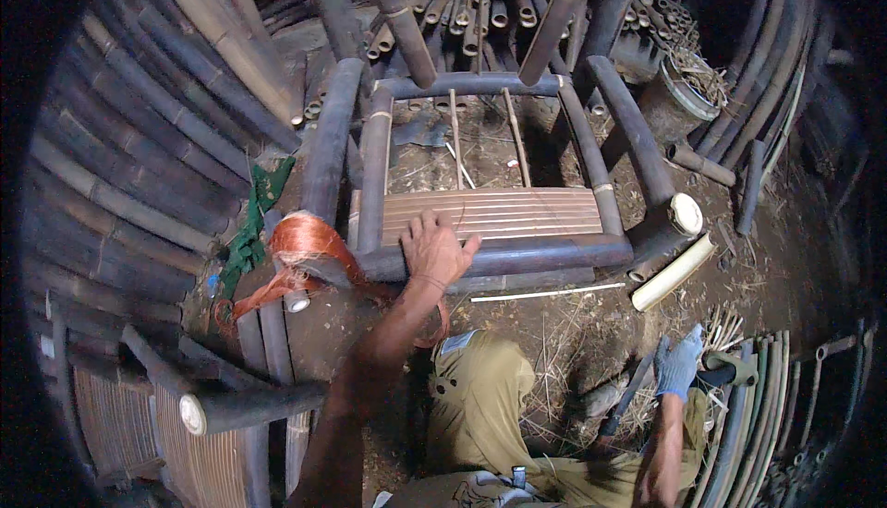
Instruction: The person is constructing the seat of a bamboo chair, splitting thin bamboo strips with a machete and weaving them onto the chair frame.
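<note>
A bamboo chair frame [490,254] stands in front of me, with thin bamboo slats [517,212] laid across the near part of its seat. My bare left hand [436,254] rests palm down over the front rail, its fingers lying on the slats. Farther right and lower, my right hand [679,365] wears a light blue glove and has its fingers apart beside a bunch of thin sticks [725,334]. Just left of the glove is a long dark blade-like tool [633,393]; I see no grip on it. Orange plastic twine [309,240] drapes over the chair's left front corner.
Long bamboo poles [139,129] line the left side. More cut poles [499,14] are stacked at the back. A bucket [688,88] of shavings stands at the back right. A split bamboo piece [674,272] lies near the right leg. Another slatted bamboo piece [199,443] stands lower left.
</note>
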Demonstrator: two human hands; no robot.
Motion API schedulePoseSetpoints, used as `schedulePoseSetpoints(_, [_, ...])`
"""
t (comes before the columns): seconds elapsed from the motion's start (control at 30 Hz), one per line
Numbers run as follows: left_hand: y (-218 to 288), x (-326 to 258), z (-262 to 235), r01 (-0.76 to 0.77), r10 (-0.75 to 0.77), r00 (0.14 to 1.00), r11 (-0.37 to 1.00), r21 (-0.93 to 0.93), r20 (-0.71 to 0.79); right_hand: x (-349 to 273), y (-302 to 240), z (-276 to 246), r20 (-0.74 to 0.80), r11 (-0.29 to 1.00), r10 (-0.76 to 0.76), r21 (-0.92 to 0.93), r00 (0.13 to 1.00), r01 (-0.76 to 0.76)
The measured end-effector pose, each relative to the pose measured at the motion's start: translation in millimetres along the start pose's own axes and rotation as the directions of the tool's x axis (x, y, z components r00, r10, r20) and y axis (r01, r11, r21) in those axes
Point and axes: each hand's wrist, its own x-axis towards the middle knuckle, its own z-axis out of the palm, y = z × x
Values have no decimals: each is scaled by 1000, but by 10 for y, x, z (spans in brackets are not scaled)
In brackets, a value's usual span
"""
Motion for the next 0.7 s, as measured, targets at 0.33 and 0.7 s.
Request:
schedulePoseSetpoints(0.33, [714, -1125, -1061, -312, 634, 767, 504, -805, 99, 485, -2921, -1053, 740, 533, -595, 655, 313, -536])
schedulePoseSetpoints(0.7, [-259, 1020, -215, -116, 98, 993, 732, -672, -64, 1567, -3174, -1871, -360, 317, -373, 817, 855, 482])
